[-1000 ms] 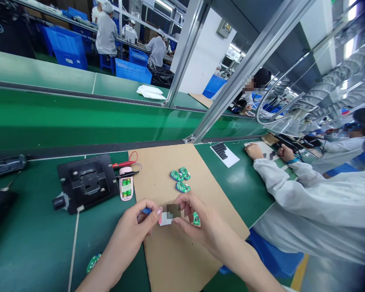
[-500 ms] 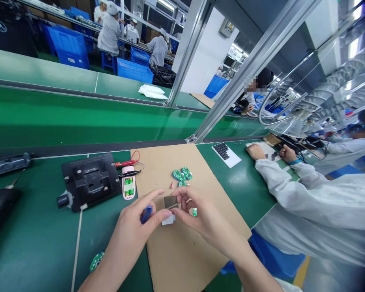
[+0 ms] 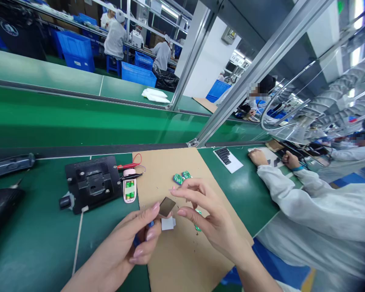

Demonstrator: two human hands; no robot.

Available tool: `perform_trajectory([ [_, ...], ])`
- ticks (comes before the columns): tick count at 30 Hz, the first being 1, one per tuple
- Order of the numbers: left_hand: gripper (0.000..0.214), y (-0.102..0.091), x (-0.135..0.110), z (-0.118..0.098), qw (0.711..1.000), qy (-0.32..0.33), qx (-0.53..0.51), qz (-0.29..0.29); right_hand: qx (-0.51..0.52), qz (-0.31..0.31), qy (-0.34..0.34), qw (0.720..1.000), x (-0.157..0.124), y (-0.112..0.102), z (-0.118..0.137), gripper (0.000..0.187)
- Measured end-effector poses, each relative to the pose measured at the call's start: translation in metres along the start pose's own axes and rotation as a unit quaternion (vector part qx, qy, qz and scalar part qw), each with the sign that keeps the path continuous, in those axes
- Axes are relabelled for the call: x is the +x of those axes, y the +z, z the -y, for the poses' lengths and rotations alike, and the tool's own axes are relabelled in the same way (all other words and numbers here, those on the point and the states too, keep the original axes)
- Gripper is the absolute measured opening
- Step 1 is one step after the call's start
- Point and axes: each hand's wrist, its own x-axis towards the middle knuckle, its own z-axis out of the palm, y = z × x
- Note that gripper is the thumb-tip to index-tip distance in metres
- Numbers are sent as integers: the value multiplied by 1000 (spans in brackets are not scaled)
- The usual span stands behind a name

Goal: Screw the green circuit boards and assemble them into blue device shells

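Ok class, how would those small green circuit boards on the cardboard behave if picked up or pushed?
The small green circuit boards probably feel stiff and light, being thin flat plates. Pushed, they would likely slide rather than roll. Raised parts may be delicate; too small to judge.

We have a black jig on the green workbench, and just beside it a pink holder with green cells and red leads. Further along lie a white card of black pads and a co-worker's white sleeve, with blue plastic crates across the line
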Motion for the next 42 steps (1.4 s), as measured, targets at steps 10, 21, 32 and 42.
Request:
perform_trajectory([
  [10, 39, 0, -2, -1, 995, -30, -58, 77, 26, 103, -83, 991, 17, -23, -8, 23],
  [21, 31, -2, 5, -1, 993, 66, -90, -46, 14, 56, -45, 997, 15, -4, -8, 21],
  [32, 50, 5, 1, -8, 999, -3, 32, -24, 60, 154, -65, 984, 27, 14, -10, 24],
  [42, 65, 7, 0, -10, 998, -38, 44, -18, 62, 185, -28, 980, 22, 28, -17, 28],
])
